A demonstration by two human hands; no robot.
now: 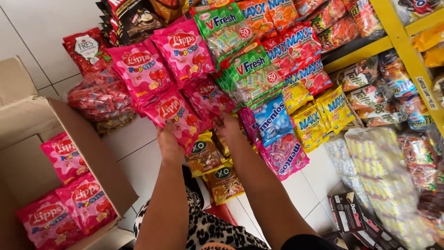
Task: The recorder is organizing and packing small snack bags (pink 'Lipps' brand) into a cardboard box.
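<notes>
My left hand (169, 144) and my right hand (230, 127) both grip a pink candy bag (178, 113) with red lollipop pictures, held low against a stack of the same pink bags (162, 65) leaning on the floor display. The left hand holds its lower left edge, the right hand its lower right edge. Below the hands lie brown and gold candy bags (217, 173). An open cardboard box (92, 153) at my left contains more pink bags (69, 194).
Green candy bags (240, 60), red-orange bags (296, 51), blue and yellow bags (300, 118) fill the floor ahead. A yellow shelf (397, 41) with snack packs stands at right. Red bags (97, 92) lie at left. Dark boxes (351, 215) sit bottom right on white tiles.
</notes>
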